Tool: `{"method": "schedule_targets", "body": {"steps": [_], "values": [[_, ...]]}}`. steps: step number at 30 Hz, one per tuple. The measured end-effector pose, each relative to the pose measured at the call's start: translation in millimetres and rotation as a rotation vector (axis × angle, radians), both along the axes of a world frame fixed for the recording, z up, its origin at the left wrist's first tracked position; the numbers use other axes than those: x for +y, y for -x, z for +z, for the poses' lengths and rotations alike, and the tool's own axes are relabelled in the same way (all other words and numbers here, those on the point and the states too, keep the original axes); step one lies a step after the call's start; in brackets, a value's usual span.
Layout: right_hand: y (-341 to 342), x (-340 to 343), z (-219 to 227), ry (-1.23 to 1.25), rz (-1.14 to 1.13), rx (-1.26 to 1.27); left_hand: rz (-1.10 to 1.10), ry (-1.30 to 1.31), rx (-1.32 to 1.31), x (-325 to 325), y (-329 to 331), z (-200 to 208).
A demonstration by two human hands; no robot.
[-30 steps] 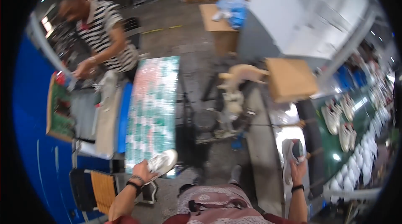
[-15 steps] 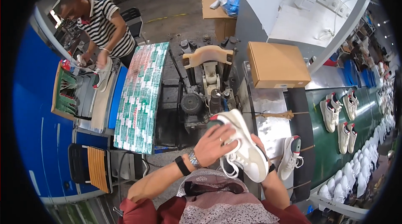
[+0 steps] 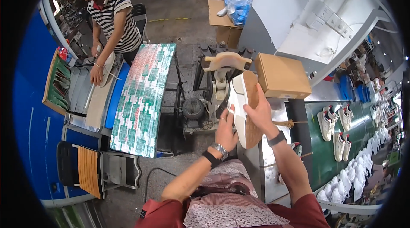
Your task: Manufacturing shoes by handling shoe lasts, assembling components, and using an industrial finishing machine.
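Note:
A white sneaker [image 3: 240, 100] with a tan sole is raised in front of me, tipped so that the sole faces right. My right hand [image 3: 261, 113] grips it from the right, thumb and palm against the sole. On its near left side my left hand [image 3: 226, 133] has its fingers closed at the upper; part of their contact is hidden. Beyond the shoe stands a machine with a curved cream pad [image 3: 227, 61]. Another sneaker [image 3: 296, 147] lies mostly hidden behind my right forearm.
At left is a patterned, film-covered board [image 3: 143, 100]; past it, a co-worker [image 3: 115, 19] handles a shoe at a bench. A cardboard box [image 3: 284, 76] sits at right, beside a green conveyor [image 3: 316, 142] carrying several white sneakers. A chair [image 3: 89, 170] stands at lower left.
The sneaker has been lifted away from me and turned from upper-up to sole facing right. My right hand has come up onto the sole; my left hand has shifted to the near side.

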State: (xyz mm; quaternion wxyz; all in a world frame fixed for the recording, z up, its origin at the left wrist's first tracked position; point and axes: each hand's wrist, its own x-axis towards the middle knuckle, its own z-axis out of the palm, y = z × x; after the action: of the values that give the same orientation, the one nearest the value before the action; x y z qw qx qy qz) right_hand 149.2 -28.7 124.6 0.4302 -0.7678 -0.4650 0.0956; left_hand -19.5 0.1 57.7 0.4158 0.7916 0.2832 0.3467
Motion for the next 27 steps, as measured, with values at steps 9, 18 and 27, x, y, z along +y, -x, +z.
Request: {"method": "schedule_targets", "body": {"steps": [9, 18, 27], "values": [[33.3, 1.1, 15.6, 0.175, 0.070, -0.372, -0.047, 0.428, -0.119, -12.9, 15.7, -34.9], [51.2, -7.6, 11.8, 0.159, -0.019, -0.350, -0.270, 1.358, -0.285, -24.2, 18.9, -70.1], [64.1, -23.0, 8.7, -0.007, -0.106, -0.440, -0.263, 1.629, -0.791, -14.5, -56.5, -88.0]]}}
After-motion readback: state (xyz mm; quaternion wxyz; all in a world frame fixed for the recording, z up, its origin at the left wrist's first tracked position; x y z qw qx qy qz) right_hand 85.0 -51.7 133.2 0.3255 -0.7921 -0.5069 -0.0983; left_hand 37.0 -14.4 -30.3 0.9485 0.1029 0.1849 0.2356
